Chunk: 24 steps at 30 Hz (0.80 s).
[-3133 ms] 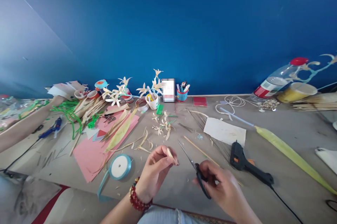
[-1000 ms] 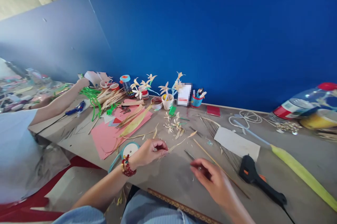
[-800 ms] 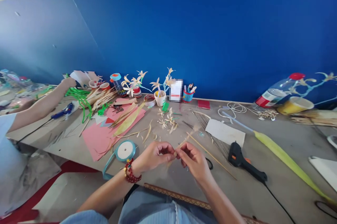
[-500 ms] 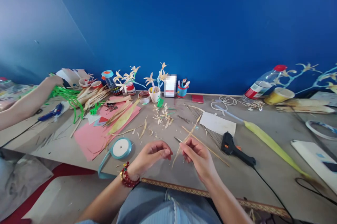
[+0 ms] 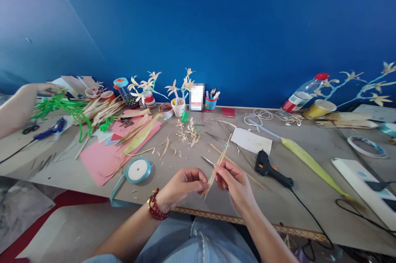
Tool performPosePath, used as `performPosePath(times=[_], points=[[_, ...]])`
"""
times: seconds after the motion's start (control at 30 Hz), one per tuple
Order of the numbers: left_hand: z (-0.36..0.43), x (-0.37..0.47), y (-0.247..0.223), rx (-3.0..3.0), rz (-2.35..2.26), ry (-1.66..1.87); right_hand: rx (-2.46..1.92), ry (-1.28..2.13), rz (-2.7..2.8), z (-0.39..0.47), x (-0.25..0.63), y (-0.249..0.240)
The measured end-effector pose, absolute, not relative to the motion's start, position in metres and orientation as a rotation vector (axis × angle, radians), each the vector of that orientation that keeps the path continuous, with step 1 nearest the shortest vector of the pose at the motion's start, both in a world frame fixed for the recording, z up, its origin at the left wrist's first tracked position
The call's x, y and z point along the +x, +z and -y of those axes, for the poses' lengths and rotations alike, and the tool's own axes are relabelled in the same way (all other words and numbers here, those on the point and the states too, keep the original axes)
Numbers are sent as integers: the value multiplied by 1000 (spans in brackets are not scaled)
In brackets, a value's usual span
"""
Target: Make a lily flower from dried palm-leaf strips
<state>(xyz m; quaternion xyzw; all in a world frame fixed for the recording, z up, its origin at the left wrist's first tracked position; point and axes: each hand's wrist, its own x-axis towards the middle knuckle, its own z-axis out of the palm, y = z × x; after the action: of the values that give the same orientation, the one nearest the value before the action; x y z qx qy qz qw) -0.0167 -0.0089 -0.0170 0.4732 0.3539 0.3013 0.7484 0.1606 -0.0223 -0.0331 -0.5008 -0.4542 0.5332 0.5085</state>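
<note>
A thin, pale dried husk strip (image 5: 223, 152) runs at a slant between my hands over the front of the table. My right hand (image 5: 232, 180) pinches it near its middle, and a slim metal blade (image 5: 208, 160) sticks out leftward from the same fingers; its handle is hidden in the palm. My left hand (image 5: 193, 182), with a red bead bracelet (image 5: 155, 205) at the wrist, has thumb and fingers closed at the strip's lower end. Small husk flowers (image 5: 189, 131) and loose petals lie beyond my hands.
A black glue gun (image 5: 272, 170) lies right of my hands, a ribbon roll (image 5: 138, 170) left. Pink paper (image 5: 99, 162) and husks lie farther left. Cups of flowers (image 5: 178, 107) and a bottle (image 5: 300, 97) stand along the wall. Another person's arm (image 5: 18, 104) reaches over green strands (image 5: 62, 106).
My left hand has come right to the strip's lower end and closed on it. The strip looks wider at the bottom. The other person's hand has moved onto the green strands. The view has shifted slightly.
</note>
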Motion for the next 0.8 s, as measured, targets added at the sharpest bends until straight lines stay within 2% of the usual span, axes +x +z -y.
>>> performPosePath(times=[0.13, 0.3, 0.4, 0.5, 0.63, 0.8], points=[[14, -19, -21, 1023, -797, 756, -1333, 1059, 1340, 25, 174, -34], [11, -25, -23, 1020, -892, 922, -1731, 321, 1961, 36, 206, -50], [6, -24, -22, 1005, -909, 952, -1773, 144, 2115, 40, 219, -65], [2, -18, -21, 988, -909, 960, -1793, 196, 2138, 39, 227, -74], [-1, -12, -18, 994, -937, 996, -1798, 458, 1994, 39, 239, -77], [-4, -12, -17, 1079, -977, 1041, -1432, 1256, 1526, 53, 240, -75]])
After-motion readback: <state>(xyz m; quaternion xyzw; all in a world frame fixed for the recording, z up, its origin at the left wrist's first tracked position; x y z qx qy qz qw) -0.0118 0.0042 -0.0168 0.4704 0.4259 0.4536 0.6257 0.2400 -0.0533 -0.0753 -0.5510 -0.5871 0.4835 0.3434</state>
